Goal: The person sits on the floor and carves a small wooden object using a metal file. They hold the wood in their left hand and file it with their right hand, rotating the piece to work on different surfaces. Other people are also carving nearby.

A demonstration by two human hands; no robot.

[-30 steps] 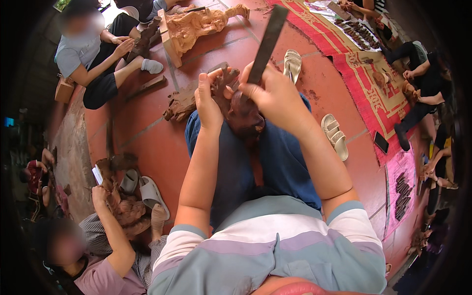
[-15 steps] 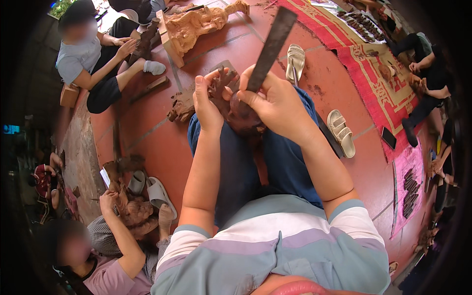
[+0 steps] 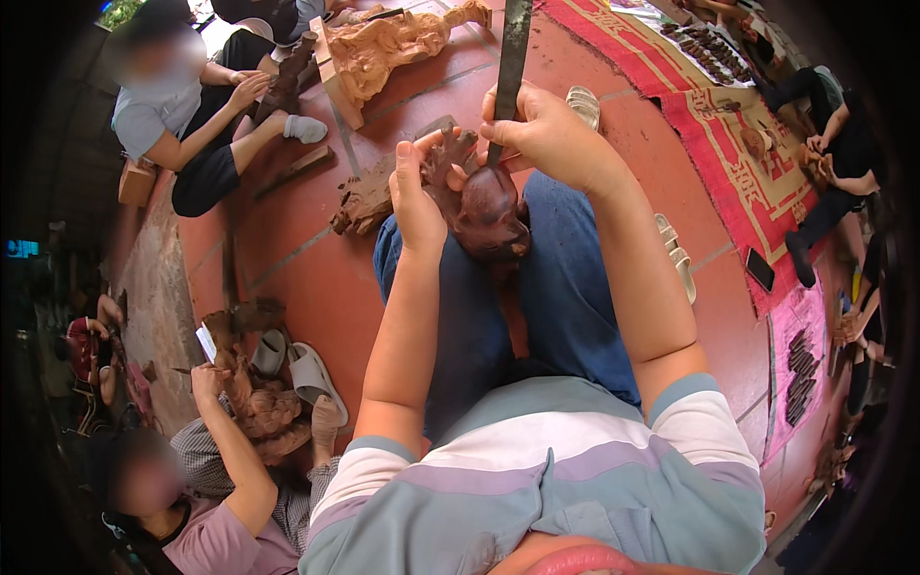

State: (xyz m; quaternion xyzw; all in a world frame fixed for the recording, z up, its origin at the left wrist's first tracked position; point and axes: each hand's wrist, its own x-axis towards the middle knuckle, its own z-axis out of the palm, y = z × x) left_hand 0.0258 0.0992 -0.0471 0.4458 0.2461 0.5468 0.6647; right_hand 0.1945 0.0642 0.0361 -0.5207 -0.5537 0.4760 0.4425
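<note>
The red tiled floor fills the scene and serves as the surface on which every person sits. On it, to the right of the dark reddish-brown carved wooden figure, lies a red patterned woven mat. Beyond the figure, at the far end of the floor, stands a large pale unfinished wood carving on a block base. Far left of the figure, a seated person in a light blue shirt and dark shorts handles a dark piece of wood. Nearer and to the left of the figure, a second person in a mauve top works a brown carved wooden block.

The figure itself rests on the wearer's lap, against the blue denim trousers, roughly central in the view.

A rough brown offcut of carved wood lies on the floor just left of the figure. A pair of pale sandals lies just right of the figure; a further pale sandal lies beyond it.

The long flat dark metal file stands nearly upright, its lower end meeting the top of the figure.

The left hand is closed on the figure's left side, thumb across the top. The right hand is clenched around the file's lower part, directly above the figure.
</note>
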